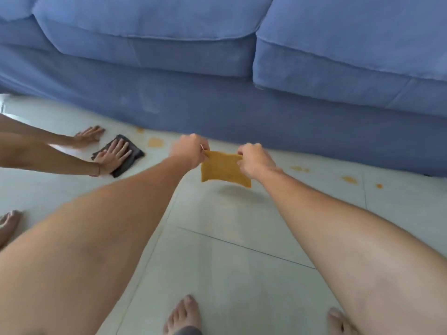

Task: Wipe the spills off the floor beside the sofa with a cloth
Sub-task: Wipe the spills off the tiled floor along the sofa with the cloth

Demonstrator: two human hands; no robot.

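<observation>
Evidently, both hands, left hand [187, 149] and right hand [254, 160], gripped the cloth [222, 171] spread above the floor [229, 238]; lowering onto a spill [155, 142] seemed next.

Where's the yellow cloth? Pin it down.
Centre of the head view: the yellow cloth hangs above the floor, pinched by the left hand and right hand, near the sofa.

A home living room: blue sofa [217, 68] on pale tiled floor [229, 250].
</observation>
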